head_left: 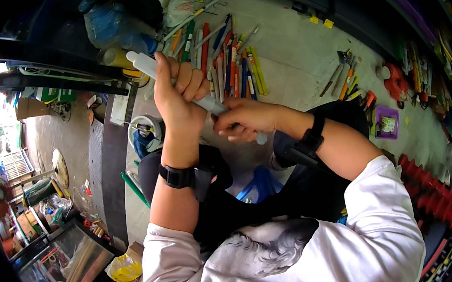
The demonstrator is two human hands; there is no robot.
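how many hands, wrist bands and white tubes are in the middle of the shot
bare hands: 2, left hand and right hand, both gripping the tube
black wrist bands: 2, one on the left wrist, one on the right wrist
long white plastic tube with rounded tip: 1
total: 5

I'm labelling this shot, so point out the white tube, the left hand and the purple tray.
white tube (142, 63), head view, upper end above the fist.
left hand (176, 99), head view, back of hand.
purple tray (387, 122), head view, its rim.

Left hand (175, 94) raised, fingers curled tight; right hand (245, 118) just beside, clenched, forearm bent inward.
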